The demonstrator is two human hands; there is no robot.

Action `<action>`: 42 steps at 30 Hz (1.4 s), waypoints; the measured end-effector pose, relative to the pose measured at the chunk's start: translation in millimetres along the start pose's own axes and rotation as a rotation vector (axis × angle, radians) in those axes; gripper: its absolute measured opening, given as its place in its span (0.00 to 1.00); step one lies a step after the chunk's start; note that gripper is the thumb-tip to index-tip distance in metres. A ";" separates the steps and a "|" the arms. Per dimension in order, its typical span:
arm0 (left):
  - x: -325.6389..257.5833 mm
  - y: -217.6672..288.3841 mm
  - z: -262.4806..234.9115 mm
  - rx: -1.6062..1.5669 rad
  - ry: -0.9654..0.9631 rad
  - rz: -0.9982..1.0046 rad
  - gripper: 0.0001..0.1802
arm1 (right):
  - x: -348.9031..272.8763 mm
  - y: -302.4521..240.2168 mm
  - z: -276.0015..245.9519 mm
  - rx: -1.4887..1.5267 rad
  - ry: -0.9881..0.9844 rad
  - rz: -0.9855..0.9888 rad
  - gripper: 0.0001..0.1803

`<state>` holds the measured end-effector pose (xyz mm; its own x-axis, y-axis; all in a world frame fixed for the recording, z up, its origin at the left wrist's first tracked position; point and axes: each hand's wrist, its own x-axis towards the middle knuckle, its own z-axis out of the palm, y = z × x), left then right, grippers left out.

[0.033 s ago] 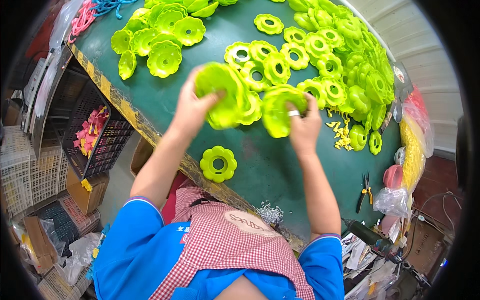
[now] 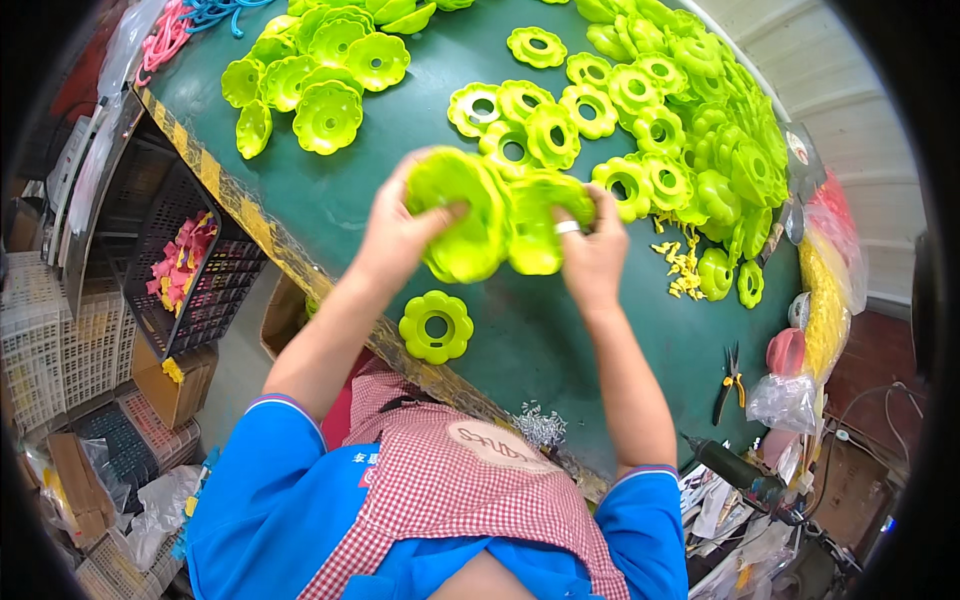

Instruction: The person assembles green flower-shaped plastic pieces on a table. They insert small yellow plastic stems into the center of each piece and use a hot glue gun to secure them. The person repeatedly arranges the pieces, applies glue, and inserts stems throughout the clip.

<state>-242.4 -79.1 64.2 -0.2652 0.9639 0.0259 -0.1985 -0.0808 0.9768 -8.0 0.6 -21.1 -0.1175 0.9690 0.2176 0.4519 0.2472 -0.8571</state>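
My left hand (image 2: 400, 235) grips a lime flower-shaped disc (image 2: 462, 210), my right hand (image 2: 592, 255) another lime disc (image 2: 535, 225); both stand on edge, faces together, above the green table (image 2: 400, 140).

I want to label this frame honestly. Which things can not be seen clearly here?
Head view only:
- Left hand and right hand: motion blur hides how the two green flower-shaped pieces meet.
- Fingers: mostly behind those pieces.
- Small yellow bits on the green table: too small to identify.
- Tools at the right edge: bent by the fisheye rim.
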 end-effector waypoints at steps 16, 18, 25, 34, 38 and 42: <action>-44.4 -30.7 -41.8 -0.651 -0.084 -0.045 0.19 | -18.9 -67.7 40.2 -0.132 0.017 -0.107 0.17; -43.9 -15.9 -30.7 -0.478 -0.017 0.005 0.17 | -20.2 -70.6 41.7 -0.105 -0.008 -0.115 0.16; -42.9 -68.6 -22.4 0.378 0.253 0.184 0.28 | -40.2 -89.5 46.3 0.118 -0.189 0.022 0.16; 14.0 -37.4 -63.5 -0.259 0.214 -0.200 0.30 | -35.8 -109.3 49.0 0.725 -0.359 0.013 0.19; 121.7 -16.5 -103.2 -0.167 0.499 0.141 0.36 | -28.2 -91.0 48.9 0.553 -0.314 0.013 0.15; 177.6 -28.4 -132.5 0.826 0.697 0.647 0.39 | -5.4 -70.6 41.6 0.293 -0.165 -0.096 0.15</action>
<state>-408.9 60.7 12.9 -0.5841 0.4481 0.6768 0.7348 -0.0622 0.6754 -76.1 -22.2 18.8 -0.2991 0.9220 0.2458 0.1613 0.3027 -0.9393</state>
